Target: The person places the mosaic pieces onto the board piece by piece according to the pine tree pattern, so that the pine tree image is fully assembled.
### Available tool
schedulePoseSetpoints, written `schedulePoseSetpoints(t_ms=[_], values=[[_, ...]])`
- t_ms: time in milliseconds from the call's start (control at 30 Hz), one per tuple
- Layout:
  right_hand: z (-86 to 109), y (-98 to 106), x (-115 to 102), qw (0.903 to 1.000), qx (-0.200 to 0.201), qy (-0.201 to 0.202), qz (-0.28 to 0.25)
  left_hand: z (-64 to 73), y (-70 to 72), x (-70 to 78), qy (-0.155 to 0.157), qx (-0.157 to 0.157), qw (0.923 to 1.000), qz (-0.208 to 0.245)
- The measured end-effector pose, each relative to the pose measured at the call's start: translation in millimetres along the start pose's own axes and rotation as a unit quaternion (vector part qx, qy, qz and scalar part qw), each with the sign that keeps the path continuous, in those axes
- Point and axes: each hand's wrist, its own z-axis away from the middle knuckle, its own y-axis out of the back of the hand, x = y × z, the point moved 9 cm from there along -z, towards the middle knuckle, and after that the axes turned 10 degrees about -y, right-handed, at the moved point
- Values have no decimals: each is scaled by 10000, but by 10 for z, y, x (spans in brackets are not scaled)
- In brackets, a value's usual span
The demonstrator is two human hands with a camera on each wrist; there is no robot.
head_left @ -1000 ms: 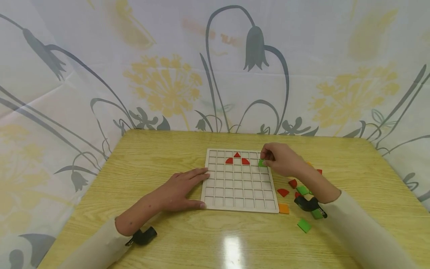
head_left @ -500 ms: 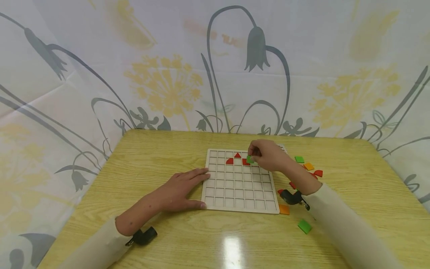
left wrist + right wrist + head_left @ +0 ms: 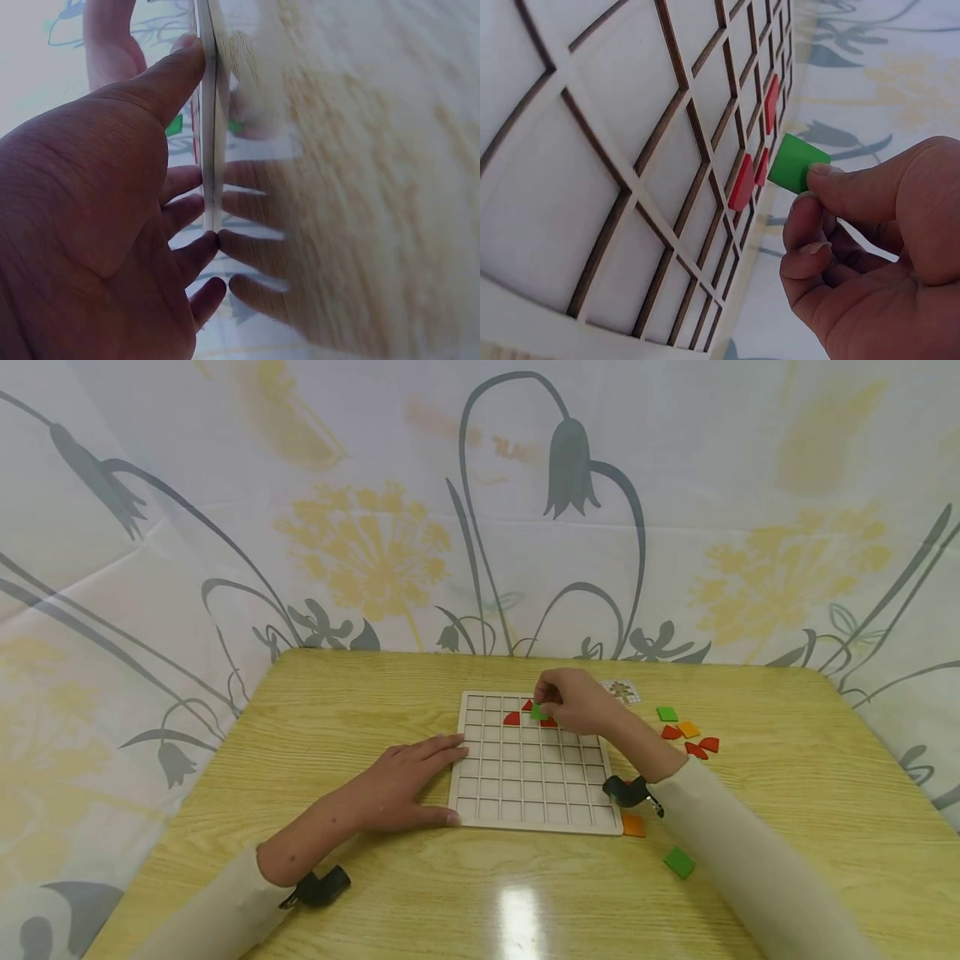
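A wooden grid board (image 3: pixel 517 785) lies on the table. Its far rows hold a red triangle (image 3: pixel 527 705) and two red quarter-circle pieces (image 3: pixel 512 719), one partly covered by my right hand. Between thumb and fingertips, my right hand (image 3: pixel 577 703) pinches a green square tile (image 3: pixel 793 161) above the board, close to the red pieces. My left hand (image 3: pixel 397 787) rests at the board's left side with fingers extended. In the left wrist view, its thumb (image 3: pixel 176 75) and several fingertips touch the board's edge.
Right of the board lie red pieces (image 3: pixel 696 750), an orange tile (image 3: pixel 688 728) and a green tile (image 3: pixel 667 714). Another orange tile (image 3: pixel 633 825) sits by its near right corner, with a green one (image 3: pixel 679 862) nearer. A printed card (image 3: pixel 624 691) lies behind my right hand.
My right hand has carried the green tile leftward across the board's far rows, from the right edge to near the red triangle. The left hand and board have stayed in place.
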Motion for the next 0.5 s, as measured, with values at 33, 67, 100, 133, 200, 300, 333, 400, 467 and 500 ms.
schedulePoseSetpoints(t_ms=[33, 67, 100, 133, 200, 300, 333, 400, 467, 500], values=[[-11, -12, -5, 10000, -3, 4, 3, 0, 4, 3, -3, 9, 10000, 10], [-21, -23, -12, 10000, -3, 16, 20, -1, 7, 5, -5, 16, 10000, 15], [-29, -35, -19, 10000, -16, 26, 15, -1, 9, 6, -6, 23, 10000, 25], [-36, -46, -22, 10000, -33, 0, -1, -1, 11, 7, -10, 27, 10000, 21], [-47, -63, -25, 10000, -67, -21, -36, -2, 11, 9, -12, 28, 10000, 17], [-63, -89, -14, 9999, -112, -58, -43, -2, 3, 3, 9, 16, 10000, 11], [-69, -97, -7, 9999, -122, -78, -42, -1, 0, 0, 21, 9, 10000, 8], [-80, -109, 6, 9999, -124, -97, -22, 1, -4, -5, 43, -3, 10000, 3], [-89, -119, 11, 9999, -129, -113, -15, 0, -7, -6, 49, 4, 10000, -2], [-93, -125, 4, 9999, -131, -90, -11, 0, -4, -4, 37, 21, 10000, -14]])
